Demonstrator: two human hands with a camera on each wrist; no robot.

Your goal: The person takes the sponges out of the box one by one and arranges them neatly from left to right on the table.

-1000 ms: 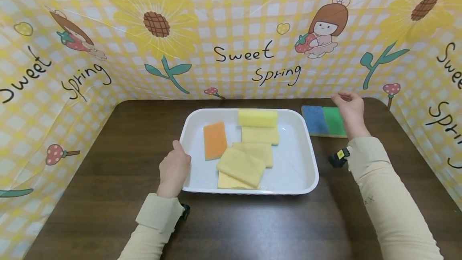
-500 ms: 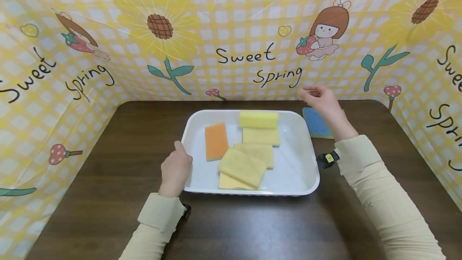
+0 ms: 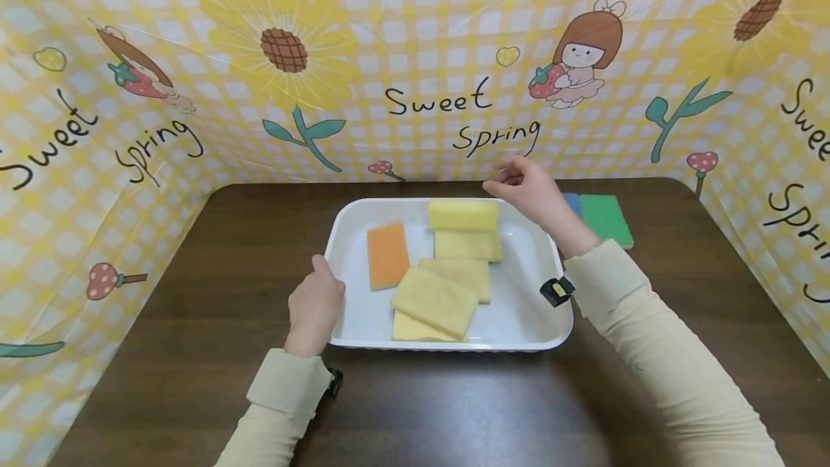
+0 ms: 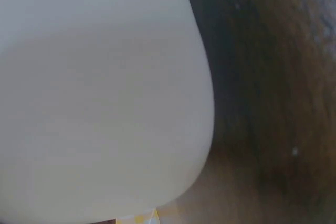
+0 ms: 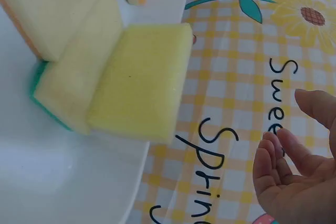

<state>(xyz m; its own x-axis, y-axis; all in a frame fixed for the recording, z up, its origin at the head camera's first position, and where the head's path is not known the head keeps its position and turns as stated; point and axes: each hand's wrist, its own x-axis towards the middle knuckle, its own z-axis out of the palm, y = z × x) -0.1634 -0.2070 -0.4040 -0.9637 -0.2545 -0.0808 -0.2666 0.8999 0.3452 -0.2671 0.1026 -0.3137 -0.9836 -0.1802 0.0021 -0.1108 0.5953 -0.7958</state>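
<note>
A white tray (image 3: 454,344) stands on the dark wooden table. My left hand (image 3: 316,308) grips its left side, thumb uppermost and the other fingers hidden from view. Above the tray's far rim hangs my right hand (image 3: 528,189), its fingers loosely bent and apart from the thumb (image 5: 315,103), with nothing between them. Just left of it, a yellow sponge (image 3: 463,215) stands on edge against the back wall. Before that sponge leans a pale one (image 5: 79,72) with a green scouring layer. Several pale sponges (image 3: 436,300) overlap toward the front, and an orange-faced sponge (image 3: 387,256) lies at left.
Behind the right forearm, a green sponge (image 3: 606,220) and a partly covered blue one (image 3: 573,202) lie side by side on the table. Yellow checked cloth (image 3: 415,56) walls in the back and sides. A pale rounded surface (image 4: 105,114) fills most of the left wrist view.
My right hand has moved left from over the blue and green sponges to the tray's far rim, uncovering the green one. The left hand and the sponges stay put.
</note>
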